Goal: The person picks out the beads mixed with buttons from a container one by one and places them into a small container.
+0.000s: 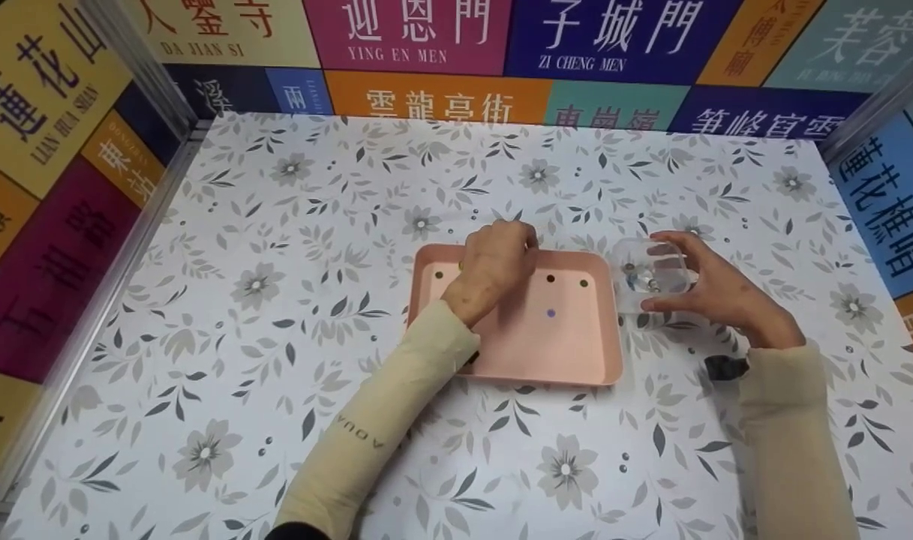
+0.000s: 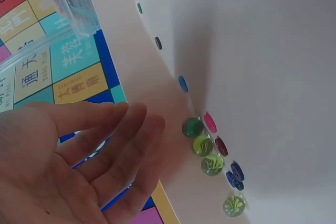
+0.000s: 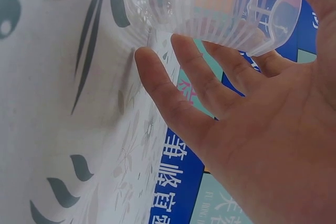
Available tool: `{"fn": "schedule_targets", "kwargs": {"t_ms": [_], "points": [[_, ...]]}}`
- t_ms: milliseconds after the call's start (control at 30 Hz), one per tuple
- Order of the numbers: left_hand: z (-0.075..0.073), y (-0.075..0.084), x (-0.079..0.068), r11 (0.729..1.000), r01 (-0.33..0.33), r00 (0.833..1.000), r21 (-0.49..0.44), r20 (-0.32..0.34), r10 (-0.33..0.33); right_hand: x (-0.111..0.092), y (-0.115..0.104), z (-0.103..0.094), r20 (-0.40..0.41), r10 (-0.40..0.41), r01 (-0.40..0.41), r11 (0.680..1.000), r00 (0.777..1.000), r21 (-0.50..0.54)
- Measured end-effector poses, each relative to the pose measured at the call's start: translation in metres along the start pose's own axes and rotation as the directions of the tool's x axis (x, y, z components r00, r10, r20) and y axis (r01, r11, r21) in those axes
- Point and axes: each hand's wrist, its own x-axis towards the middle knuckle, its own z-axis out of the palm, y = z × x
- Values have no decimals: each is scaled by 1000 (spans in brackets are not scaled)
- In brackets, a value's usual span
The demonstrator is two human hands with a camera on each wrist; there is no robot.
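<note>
L hand [image 1: 496,264] was over the pink tray [image 1: 531,345], approx 11 o'clock of its centre; fingers loosely bent, thumb tip right by index tip, w/ nothing seen held btwn them. L wrist view put four glass marbles [image 2: 212,164], greenish, at abt 4 o'clock from those fingertips, close but apart. A pink button [image 2: 210,122], a dark red button [image 2: 221,146] & a pair of overlapping navy buttons [image 2: 237,171] lay alongside them.

R hand [image 1: 715,291] held the clear plastic container [image 1: 662,274], thumb on one side, fingers round the other, spread abt as wide as the box. Container sat just past the tray's rim, btwn 2 & 3 o'clock of tray centre; a few small items inside, too blurry to ID.

Also in tray, from its centre: blue button [image 1: 551,313] at 3 o'clock, dark button [image 1: 551,278] btwn 1 & 2, green button [image 1: 584,283] at 2, dk green piece [image 1: 439,274] at 10. Tray was on the floral-print tabletop [image 1: 351,465]; coloured wall panels [image 1: 418,37] w/ Chinese lettering stood beyond at 12 o'clock.
</note>
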Motion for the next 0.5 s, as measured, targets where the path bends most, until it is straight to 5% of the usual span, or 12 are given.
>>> {"fn": "schedule_targets", "kwargs": {"t_ms": [500], "points": [[-6,-9,-1,998,24,999,-61,-34,-26,-1,1,0,4,2,-2,1000,1000,-12]]}}
